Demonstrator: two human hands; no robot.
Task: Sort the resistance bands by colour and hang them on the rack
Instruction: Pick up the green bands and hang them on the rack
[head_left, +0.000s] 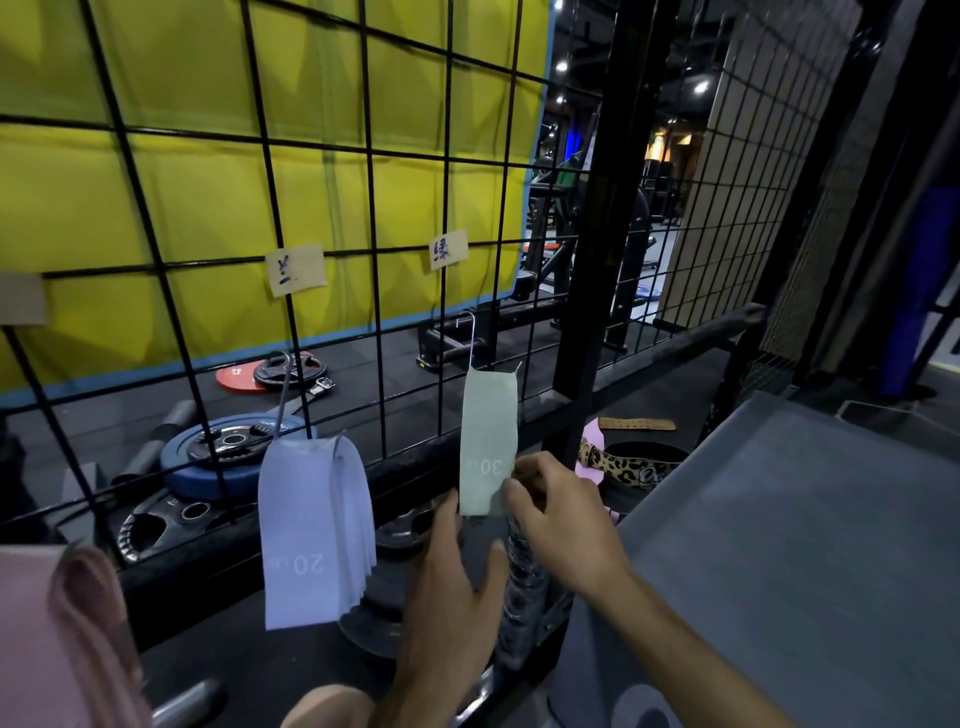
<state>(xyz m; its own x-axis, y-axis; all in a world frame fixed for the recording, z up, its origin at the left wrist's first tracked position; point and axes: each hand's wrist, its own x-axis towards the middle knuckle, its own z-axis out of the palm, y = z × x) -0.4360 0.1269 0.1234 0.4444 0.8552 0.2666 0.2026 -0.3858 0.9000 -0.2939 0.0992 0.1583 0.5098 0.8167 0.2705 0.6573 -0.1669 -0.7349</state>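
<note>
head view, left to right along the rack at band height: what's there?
pink bands → blue bands → left hand → green band → right hand → leopard-print belt

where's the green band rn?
The green band hangs from a hook on the wire rack, centre of the head view, right of the blue bands; right hand pinches its lower edge.

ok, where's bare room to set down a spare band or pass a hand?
Bare room: the grey platform right of the right hand. On the wire rack, open cells between blue bands and green band. Crowded: around the green band, both hands there, left hand below it.
</note>
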